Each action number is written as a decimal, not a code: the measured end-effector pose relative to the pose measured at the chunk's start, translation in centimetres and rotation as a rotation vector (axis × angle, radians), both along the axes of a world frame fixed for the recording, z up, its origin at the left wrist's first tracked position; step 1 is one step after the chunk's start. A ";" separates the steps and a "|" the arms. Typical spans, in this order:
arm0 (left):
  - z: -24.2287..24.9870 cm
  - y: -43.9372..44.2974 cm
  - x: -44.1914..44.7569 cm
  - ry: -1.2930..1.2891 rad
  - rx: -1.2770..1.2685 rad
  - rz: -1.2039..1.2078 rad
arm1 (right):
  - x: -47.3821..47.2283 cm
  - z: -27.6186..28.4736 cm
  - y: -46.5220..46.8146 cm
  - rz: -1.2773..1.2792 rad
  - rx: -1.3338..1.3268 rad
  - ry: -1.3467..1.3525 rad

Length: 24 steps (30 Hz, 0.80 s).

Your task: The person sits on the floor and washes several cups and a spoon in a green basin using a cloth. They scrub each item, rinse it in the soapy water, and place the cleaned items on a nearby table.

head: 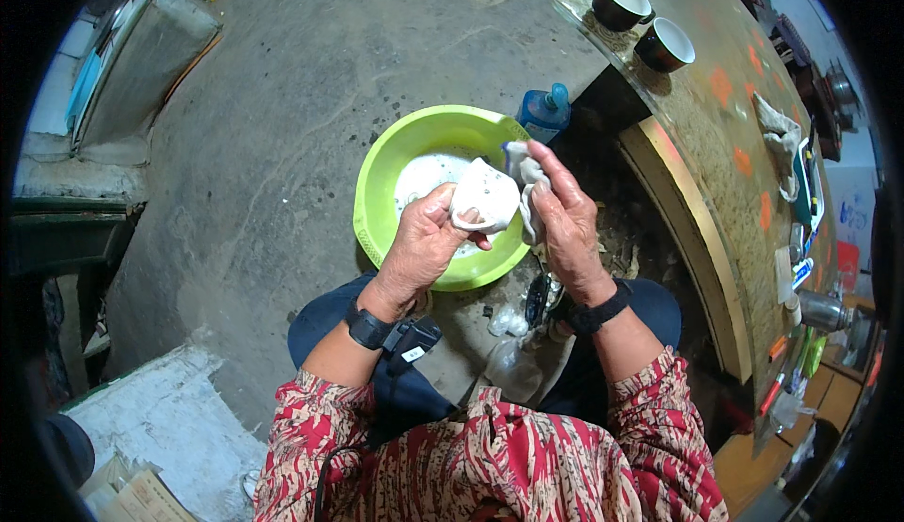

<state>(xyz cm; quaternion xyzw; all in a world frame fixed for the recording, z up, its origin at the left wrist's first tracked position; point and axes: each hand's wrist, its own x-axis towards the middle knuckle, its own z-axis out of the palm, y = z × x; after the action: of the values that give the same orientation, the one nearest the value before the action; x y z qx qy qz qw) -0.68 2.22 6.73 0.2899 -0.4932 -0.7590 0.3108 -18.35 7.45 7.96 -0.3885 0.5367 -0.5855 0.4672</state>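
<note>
My left hand (422,243) grips a small white cup (484,194) with dark specks on it, tilted above the basin. A thumb and fingers are around its lower side. My right hand (568,229) holds a crumpled greyish-white cloth (528,172) with a blue-violet edge, just to the right of the cup. Below both hands, a lime-green plastic basin (373,190) stands on the floor with white suds (431,172) in it. My hands and the cup hide part of the basin's inside.
A blue pump bottle (544,114) stands behind the basin, to its right. Two dark cups with white insides (621,4) (664,45) sit near the edge of the table (706,112) at right. Clear plastic bags (514,367) lie between my legs. A whitish slab (169,409) is at lower left.
</note>
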 end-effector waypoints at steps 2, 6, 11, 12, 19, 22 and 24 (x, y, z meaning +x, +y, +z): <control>0.1 -0.1 0.0 0.002 0.039 -0.051 | -1.0 0.5 0.2 0.188 -0.122 0.020; -0.1 -0.1 -0.2 -0.061 0.042 -0.125 | -1.9 0.2 -0.2 0.506 -0.171 0.419; -0.8 0.0 0.4 -0.151 -0.022 -0.262 | -1.6 -0.8 0.1 0.472 -0.132 0.410; -1.0 0.2 0.4 -0.091 -0.037 -0.241 | -1.4 -1.0 0.1 0.460 -0.155 0.486; -1.1 0.9 -0.2 -0.224 0.159 -0.322 | 0.0 -1.6 -0.4 0.231 -0.121 0.660; -0.7 0.4 -0.2 -0.132 0.099 -0.252 | -1.9 -1.0 -0.7 0.447 -0.079 0.291; -0.6 0.4 -0.1 -0.090 0.106 -0.207 | -2.6 -0.8 -0.5 0.506 -0.098 0.287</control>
<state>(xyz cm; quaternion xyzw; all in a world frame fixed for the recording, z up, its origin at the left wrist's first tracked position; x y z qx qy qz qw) -0.80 2.58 6.09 0.2873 -0.4932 -0.7982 0.1925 -20.94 6.96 7.13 -0.6109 0.4544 -0.4146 0.4985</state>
